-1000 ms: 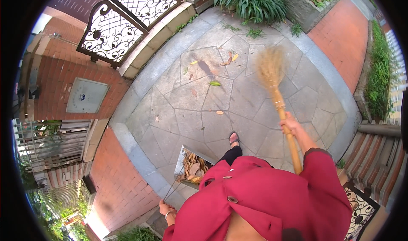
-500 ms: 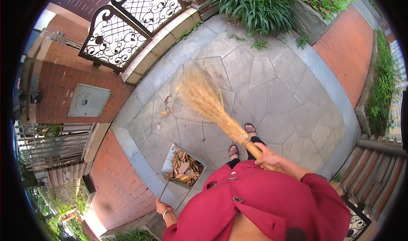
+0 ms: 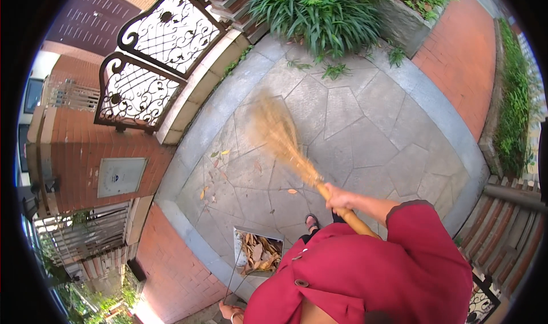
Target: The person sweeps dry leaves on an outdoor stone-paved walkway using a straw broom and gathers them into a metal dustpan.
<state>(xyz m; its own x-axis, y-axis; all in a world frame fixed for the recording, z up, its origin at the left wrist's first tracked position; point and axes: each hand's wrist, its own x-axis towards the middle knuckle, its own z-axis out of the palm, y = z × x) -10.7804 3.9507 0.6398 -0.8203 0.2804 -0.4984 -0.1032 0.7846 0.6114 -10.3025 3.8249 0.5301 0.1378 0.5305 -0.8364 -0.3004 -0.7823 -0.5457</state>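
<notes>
My right hand (image 3: 339,198) is wrapped round the thick handle of a straw broom (image 3: 305,167), held at a slant in front of me. The broom's bristles are smeared by motion over the stone paving. At lower left, my left hand (image 3: 230,311) closes on the thin wire handle of a dustpan (image 3: 238,259). Brown dry leaves (image 3: 261,254) are heaped inside that pan, which sits on the ground near my foot (image 3: 311,222). A few loose leaves lie scattered on the paving, among them an orange one (image 3: 292,191) between broom and pan.
Pale stone kerbing (image 3: 188,241) borders the paving, with red brick beyond. A low wall with wrought-iron panels (image 3: 171,30) stands at far left. Strappy green plants (image 3: 317,18) and a stone planter (image 3: 402,30) are ahead. A slatted bench (image 3: 494,238) is at right.
The broom and my right hand have shifted, with the handle now tilted more steeply. My view has moved, and the dustpan and left hand appear lower and farther right. One foot is now hidden.
</notes>
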